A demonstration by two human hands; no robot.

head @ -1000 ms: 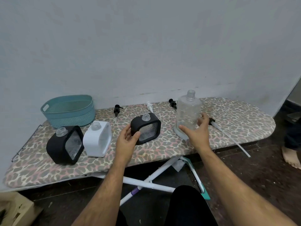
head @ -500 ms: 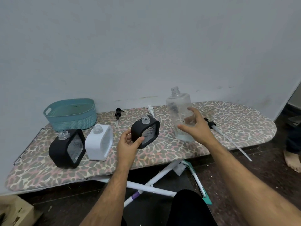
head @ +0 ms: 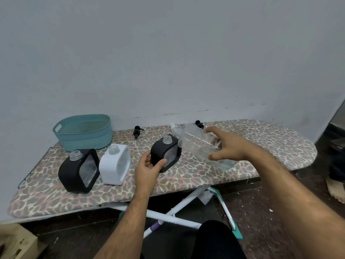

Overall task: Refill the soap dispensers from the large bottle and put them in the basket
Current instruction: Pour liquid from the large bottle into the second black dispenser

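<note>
My right hand [head: 228, 146] grips the large clear bottle [head: 196, 141], tipped far over so its open neck points left, just above and behind the mouth of a small black dispenser [head: 166, 153]. My left hand [head: 149, 168] holds that dispenser by its lower left corner on the ironing board [head: 186, 176]. A white dispenser [head: 115, 163] and a second black dispenser [head: 79, 172] stand uncapped to the left. The teal basket [head: 84, 130] sits at the back left, with nothing seen in it.
Loose pump heads lie along the back of the board: a black pump [head: 136, 131], a white pump [head: 173, 126] and another black pump [head: 199, 124] partly behind the bottle. A wall runs right behind. A cardboard box [head: 16, 242] sits on the floor at left.
My right hand lifted the large bottle off the board, carried it left and tipped it from upright to nearly lying, neck toward the dispenser. My left hand kept its hold on the black dispenser.
</note>
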